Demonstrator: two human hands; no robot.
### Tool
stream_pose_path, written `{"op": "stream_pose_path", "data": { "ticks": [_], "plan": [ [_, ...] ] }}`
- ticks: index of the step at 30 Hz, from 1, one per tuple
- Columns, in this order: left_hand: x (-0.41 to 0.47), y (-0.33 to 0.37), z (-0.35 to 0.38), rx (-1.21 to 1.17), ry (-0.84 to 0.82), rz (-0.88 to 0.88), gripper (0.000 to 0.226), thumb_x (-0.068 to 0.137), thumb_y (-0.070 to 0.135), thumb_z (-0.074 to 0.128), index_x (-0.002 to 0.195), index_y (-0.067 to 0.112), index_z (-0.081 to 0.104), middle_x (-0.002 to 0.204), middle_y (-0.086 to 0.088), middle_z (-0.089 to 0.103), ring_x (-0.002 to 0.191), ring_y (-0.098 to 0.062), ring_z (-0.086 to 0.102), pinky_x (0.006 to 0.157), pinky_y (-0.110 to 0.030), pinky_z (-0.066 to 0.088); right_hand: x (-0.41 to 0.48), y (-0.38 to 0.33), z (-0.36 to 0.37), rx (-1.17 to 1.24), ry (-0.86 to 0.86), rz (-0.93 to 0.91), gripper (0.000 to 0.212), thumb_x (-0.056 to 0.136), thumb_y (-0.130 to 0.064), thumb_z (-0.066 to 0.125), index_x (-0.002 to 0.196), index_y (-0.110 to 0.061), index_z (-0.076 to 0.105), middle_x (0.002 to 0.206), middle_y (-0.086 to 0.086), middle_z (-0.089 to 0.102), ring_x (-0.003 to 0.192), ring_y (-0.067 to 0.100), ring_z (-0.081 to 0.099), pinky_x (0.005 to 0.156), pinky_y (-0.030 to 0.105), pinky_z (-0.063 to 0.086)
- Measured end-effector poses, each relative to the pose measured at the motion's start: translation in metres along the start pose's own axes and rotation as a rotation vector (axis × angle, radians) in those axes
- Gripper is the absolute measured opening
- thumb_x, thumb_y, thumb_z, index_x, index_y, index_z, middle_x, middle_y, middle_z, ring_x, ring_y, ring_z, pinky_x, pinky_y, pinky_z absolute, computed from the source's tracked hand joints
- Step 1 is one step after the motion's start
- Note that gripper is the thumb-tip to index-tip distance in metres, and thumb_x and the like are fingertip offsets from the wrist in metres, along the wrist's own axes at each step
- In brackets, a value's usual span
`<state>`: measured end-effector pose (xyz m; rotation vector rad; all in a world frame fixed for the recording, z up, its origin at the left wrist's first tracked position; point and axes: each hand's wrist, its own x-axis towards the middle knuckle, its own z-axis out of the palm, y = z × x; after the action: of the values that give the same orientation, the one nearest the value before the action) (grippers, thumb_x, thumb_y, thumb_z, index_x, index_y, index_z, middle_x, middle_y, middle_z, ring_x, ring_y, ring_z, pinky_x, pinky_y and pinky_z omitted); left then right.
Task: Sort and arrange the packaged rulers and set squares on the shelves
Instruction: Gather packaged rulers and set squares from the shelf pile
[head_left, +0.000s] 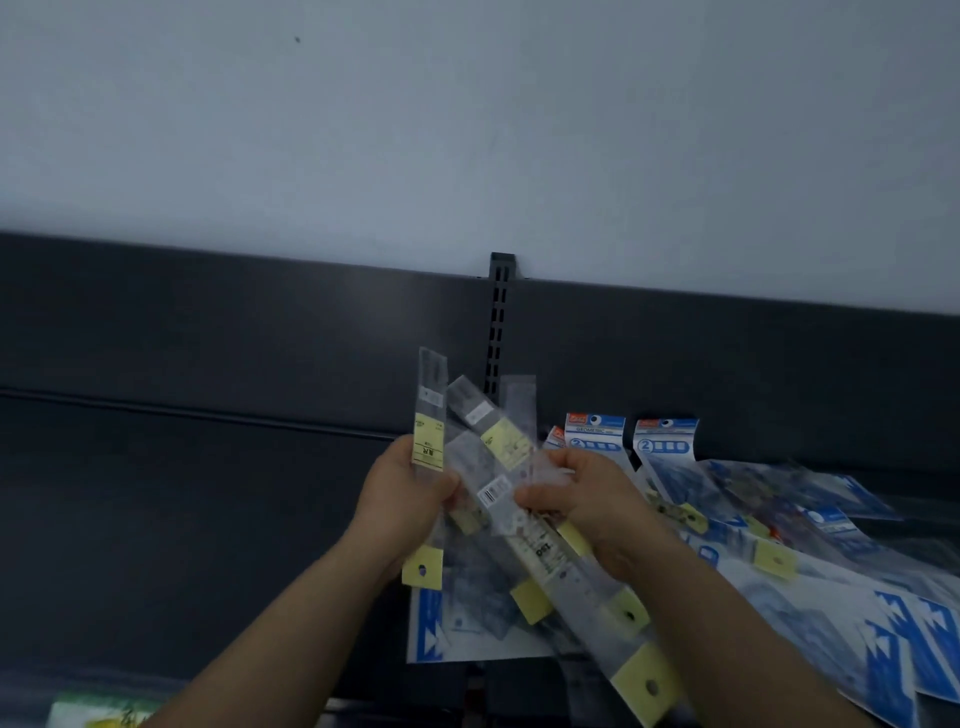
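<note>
My left hand (402, 499) grips one clear-packaged ruler (429, 415) with a yellow label, held nearly upright. My right hand (587, 499) holds a fanned bunch of several packaged rulers (524, 540) with yellow hang tabs, slanting down to the right. Both hands meet over the dark shelf (182, 519). Under them lies a set square pack with blue-and-white print (467, 623). More blue-and-white set square packs (810, 545) lie in a loose heap on the right part of the shelf.
Two blue-header packs (595, 434) stand against the dark back panel (208, 322). A slotted upright (498, 322) splits the panel. A grey wall (467, 114) rises above. A green-and-yellow item (98, 712) shows at the bottom left, below the shelf edge.
</note>
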<state>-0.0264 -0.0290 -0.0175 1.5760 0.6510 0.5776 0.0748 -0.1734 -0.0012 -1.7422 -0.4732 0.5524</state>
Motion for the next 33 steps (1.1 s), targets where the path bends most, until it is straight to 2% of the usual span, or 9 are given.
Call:
{"op": "stream_pose_path", "data": {
  "ticks": [6,11,16,20,23,26,29,31,33],
  "plan": [
    [0.009,0.011,-0.032,0.111,0.072,0.064,0.008,0.089,0.011,0.061,0.095,0.017,0.063,0.088,0.001,0.069,0.077,-0.01,0.065,0.054,-0.021,0.045,0.001,-0.02,0.038,0.005,-0.002,-0.043,0.022,0.079,-0.001,0.073,0.089,-0.016,0.06,0.092,0.006,0.068,0.084,0.025,0.068,0.078,0.041,0.058],
    [0.018,0.009,-0.064,0.218,0.08,0.078,0.015,0.096,0.01,0.047,0.094,0.011,0.061,0.08,-0.001,0.06,0.067,-0.011,0.053,0.054,-0.024,0.04,0.002,-0.033,0.062,-0.082,0.062,-0.062,0.021,0.08,-0.002,0.072,0.097,-0.01,0.062,0.096,0.01,0.069,0.082,0.023,0.067,0.074,0.037,0.058],
    [0.024,0.0,-0.086,0.141,0.012,-0.051,0.02,0.095,0.009,0.052,0.079,0.021,0.056,0.095,-0.01,0.066,0.089,-0.024,0.063,0.086,-0.041,0.054,-0.003,-0.032,0.065,-0.223,0.152,-0.017,0.021,0.081,0.001,0.069,0.083,-0.014,0.055,0.081,0.007,0.063,0.068,0.019,0.06,0.065,0.033,0.053],
    [0.019,-0.01,-0.084,0.413,-0.086,-0.029,0.017,0.095,0.007,0.046,0.095,0.006,0.063,0.083,-0.007,0.06,0.07,-0.016,0.053,0.06,-0.027,0.045,-0.009,-0.016,0.059,-0.313,0.219,0.04,0.021,0.082,-0.001,0.067,0.086,-0.014,0.052,0.08,0.009,0.06,0.067,0.02,0.058,0.061,0.032,0.048],
    [0.015,-0.015,-0.076,0.567,-0.169,-0.037,0.023,0.093,0.004,0.044,0.108,0.002,0.062,0.093,-0.007,0.059,0.079,-0.018,0.054,0.063,-0.025,0.043,-0.01,-0.001,0.049,-0.329,0.272,0.089,0.018,0.083,-0.002,0.067,0.095,-0.006,0.054,0.082,0.012,0.061,0.065,0.02,0.057,0.055,0.028,0.045],
    [0.008,-0.018,-0.067,0.707,-0.196,0.025,0.027,0.091,0.011,0.056,0.117,0.004,0.058,0.097,-0.002,0.054,0.085,-0.015,0.051,0.068,-0.023,0.039,-0.012,0.008,0.039,-0.305,0.323,0.112,0.02,0.084,-0.005,0.066,0.098,-0.009,0.052,0.088,0.014,0.06,0.065,0.021,0.056,0.052,0.027,0.042],
    [-0.001,-0.026,-0.06,0.734,-0.242,0.015,0.057,0.077,0.025,0.078,0.123,0.008,0.05,0.107,-0.003,0.049,0.091,-0.013,0.049,0.07,-0.023,0.041,-0.014,0.017,0.036,-0.294,0.305,0.129,0.027,0.084,-0.003,0.066,0.082,-0.018,0.044,0.084,0.01,0.054,0.06,0.019,0.053,0.051,0.026,0.042],
    [-0.002,-0.03,-0.057,0.736,-0.257,0.007,0.067,0.067,0.03,0.085,0.119,0.012,0.048,0.117,-0.007,0.05,0.095,-0.018,0.055,0.073,-0.027,0.049,-0.017,0.019,0.035,-0.294,0.321,0.127,0.024,0.083,-0.002,0.067,0.093,-0.013,0.048,0.089,0.013,0.057,0.062,0.019,0.053,0.053,0.026,0.042],
    [0.0,-0.031,-0.056,0.721,-0.245,0.014,0.057,0.066,0.028,0.086,0.105,0.015,0.046,0.112,-0.006,0.052,0.093,-0.019,0.057,0.071,-0.03,0.053,-0.018,0.018,0.032,-0.277,0.339,0.114,0.025,0.083,-0.002,0.066,0.102,-0.01,0.052,0.09,0.015,0.06,0.062,0.018,0.053,0.052,0.025,0.041]
  ]
}}
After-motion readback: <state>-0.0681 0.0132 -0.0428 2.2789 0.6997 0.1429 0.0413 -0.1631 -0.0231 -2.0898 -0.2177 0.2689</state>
